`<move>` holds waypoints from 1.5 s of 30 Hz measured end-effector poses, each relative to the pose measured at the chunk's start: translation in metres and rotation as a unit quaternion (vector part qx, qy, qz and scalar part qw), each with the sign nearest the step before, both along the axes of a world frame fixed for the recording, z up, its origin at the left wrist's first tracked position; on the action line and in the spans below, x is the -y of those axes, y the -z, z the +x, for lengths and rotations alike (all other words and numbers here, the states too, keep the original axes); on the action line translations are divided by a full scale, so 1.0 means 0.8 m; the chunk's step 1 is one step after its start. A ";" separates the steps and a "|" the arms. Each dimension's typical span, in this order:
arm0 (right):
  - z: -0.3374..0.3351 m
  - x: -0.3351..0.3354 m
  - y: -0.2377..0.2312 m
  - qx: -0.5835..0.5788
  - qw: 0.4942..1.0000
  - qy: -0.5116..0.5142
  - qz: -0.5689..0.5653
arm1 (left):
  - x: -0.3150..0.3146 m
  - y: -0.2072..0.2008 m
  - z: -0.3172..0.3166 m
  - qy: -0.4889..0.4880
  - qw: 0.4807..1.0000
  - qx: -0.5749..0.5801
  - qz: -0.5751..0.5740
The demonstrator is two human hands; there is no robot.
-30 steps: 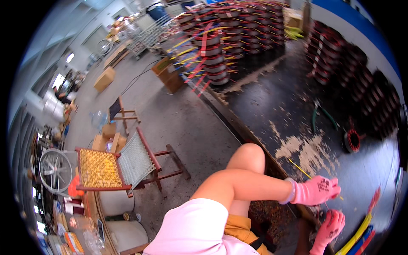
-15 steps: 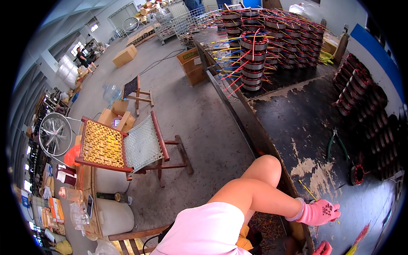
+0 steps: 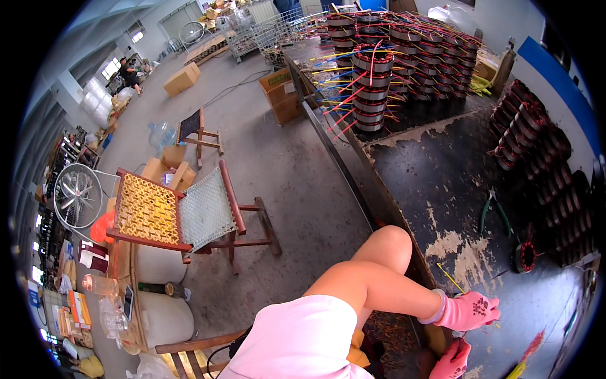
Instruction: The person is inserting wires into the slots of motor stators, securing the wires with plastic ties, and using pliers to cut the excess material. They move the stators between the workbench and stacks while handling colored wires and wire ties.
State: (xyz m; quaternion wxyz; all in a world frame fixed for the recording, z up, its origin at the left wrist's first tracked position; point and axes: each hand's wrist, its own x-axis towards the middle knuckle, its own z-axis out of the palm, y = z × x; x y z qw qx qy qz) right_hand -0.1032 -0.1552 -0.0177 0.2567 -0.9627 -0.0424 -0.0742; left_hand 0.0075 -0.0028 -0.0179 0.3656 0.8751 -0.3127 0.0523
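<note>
My left hand [image 3: 468, 311], in a pink glove, is over the near part of the dark worktable [image 3: 416, 170]. Its fingers are closed, and a thin yellow wire [image 3: 448, 276] sticks out on both sides of them. Close below, my right hand [image 3: 451, 361], also gloved in pink, has its fingers curled at the table's edge; what they hold, if anything, is hidden. Beyond my hands lie green-handled pliers [image 3: 492, 195] and a small wound stator ring [image 3: 519, 258]. A red and yellow wire bundle [image 3: 519, 368] rests to the right of my hands.
Stacks of wound stators [image 3: 369, 95] with coloured leads stand at the table's far end. Darker stacked stators [image 3: 524, 136] line the right side. On the floor to the left are a woven chair [image 3: 148, 208], a fan [image 3: 77, 196] and cardboard boxes [image 3: 181, 79]. A person [image 3: 129, 74] is far off.
My right hand has moved up and left, further into view, nearer my left hand. My left hand stays closed at about the same place. The whole view has shifted slightly.
</note>
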 end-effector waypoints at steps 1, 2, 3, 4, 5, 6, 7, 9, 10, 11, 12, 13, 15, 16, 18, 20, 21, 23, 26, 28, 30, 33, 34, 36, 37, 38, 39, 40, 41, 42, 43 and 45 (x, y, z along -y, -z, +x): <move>0.000 0.001 -0.002 0.004 1.000 -0.010 -0.004 | 0.000 0.001 0.000 0.002 1.000 0.000 0.004; 0.002 0.002 -0.003 0.008 1.000 -0.020 -0.009 | -0.001 0.002 0.000 0.003 1.000 0.001 0.009; 0.003 0.003 -0.004 0.012 0.999 -0.031 -0.013 | -0.003 0.002 0.001 0.003 1.000 0.002 0.014; 0.005 0.006 -0.003 0.015 0.999 -0.040 -0.022 | -0.004 0.000 0.000 0.004 1.000 -0.001 0.014; 0.008 0.009 -0.001 0.018 0.998 -0.050 -0.031 | -0.007 -0.003 -0.002 0.003 1.000 -0.003 0.014; 0.010 0.010 -0.001 0.021 0.997 -0.061 -0.039 | -0.010 -0.006 -0.003 0.000 1.000 -0.005 0.015; 0.009 0.007 -0.010 -0.003 0.999 -0.046 0.003 | -0.011 -0.005 -0.003 0.001 1.000 -0.001 0.009; 0.004 -0.002 -0.029 -0.061 0.994 -0.022 0.087 | -0.007 0.005 -0.002 -0.005 1.000 0.002 0.001; 0.016 0.043 0.007 -0.166 0.957 0.063 0.231 | 0.004 0.014 0.004 -0.011 0.999 0.031 0.023; 0.020 0.048 -0.011 -0.183 0.950 0.057 0.246 | 0.006 0.019 0.008 -0.006 0.999 0.031 0.021; 0.026 0.054 -0.019 -0.184 0.949 0.046 0.252 | 0.009 0.019 0.010 0.001 0.999 0.034 0.015; 0.033 0.054 -0.029 -0.184 0.949 0.035 0.254 | 0.010 0.020 0.010 0.006 0.999 0.037 0.006; 0.043 0.043 -0.042 -0.234 0.921 0.041 0.310 | 0.006 0.028 0.002 -0.009 0.999 0.038 -0.001; 0.047 0.040 -0.048 -0.242 0.907 0.058 0.340 | 0.011 0.024 0.007 -0.001 0.999 0.044 0.006; 0.068 0.062 -0.025 -0.281 0.887 0.037 0.366 | 0.013 0.025 0.004 -0.006 0.999 0.039 0.020; 0.085 0.073 -0.016 -0.308 0.868 0.025 0.388 | 0.014 0.027 0.003 -0.007 0.999 0.033 0.002; 0.090 0.078 -0.010 -0.308 0.866 0.027 0.392 | 0.014 0.027 0.004 -0.005 0.999 0.030 -0.007; 0.091 0.066 -0.015 -0.297 0.866 0.041 0.399 | 0.011 0.023 0.003 0.004 1.000 0.017 -0.015; 0.085 0.047 -0.027 -0.269 0.868 0.069 0.412 | 0.003 0.013 0.001 0.021 0.999 0.025 -0.029; 0.083 0.031 -0.026 -0.253 0.868 0.083 0.419 | -0.002 0.005 -0.005 0.003 0.999 0.030 -0.018; 0.083 0.022 -0.024 -0.243 0.867 0.088 0.427 | 0.000 0.011 -0.003 -0.001 0.999 0.043 -0.012; 0.082 0.020 -0.019 -0.231 0.863 0.097 0.439 | -0.002 0.001 -0.002 0.000 1.000 0.020 -0.017; 0.080 0.018 -0.017 -0.229 0.860 0.098 0.445 | -0.002 0.004 -0.002 -0.007 1.000 0.005 -0.021; 0.079 0.017 -0.014 -0.221 0.856 0.102 0.455 | -0.002 0.003 -0.001 -0.005 1.000 -0.005 -0.014; 0.081 0.020 -0.012 -0.220 0.854 0.103 0.460 | -0.001 0.005 0.000 -0.002 1.000 -0.003 -0.016; 0.079 0.022 -0.011 -0.219 0.852 0.105 0.465 | -0.001 0.008 0.001 0.000 1.000 -0.001 -0.018; 0.083 0.029 -0.002 -0.224 0.849 0.102 0.468 | 0.000 0.009 0.002 0.001 1.000 0.002 -0.021; 0.086 0.037 0.004 -0.228 0.846 0.101 0.471 | -0.005 -0.002 0.001 0.014 0.999 -0.018 -0.027; 0.089 0.043 0.011 -0.232 0.844 0.099 0.474 | -0.007 -0.006 -0.001 0.013 0.999 -0.018 -0.024; 0.090 0.045 0.020 -0.215 0.845 0.092 0.481 | -0.009 -0.009 -0.003 0.011 1.000 -0.019 -0.021; 0.090 0.047 0.026 -0.208 0.850 0.084 0.476 | -0.011 -0.013 -0.006 0.011 1.000 -0.018 -0.022; 0.090 0.051 0.032 -0.198 0.861 0.065 0.465 | -0.013 -0.021 -0.005 0.016 0.999 -0.027 -0.007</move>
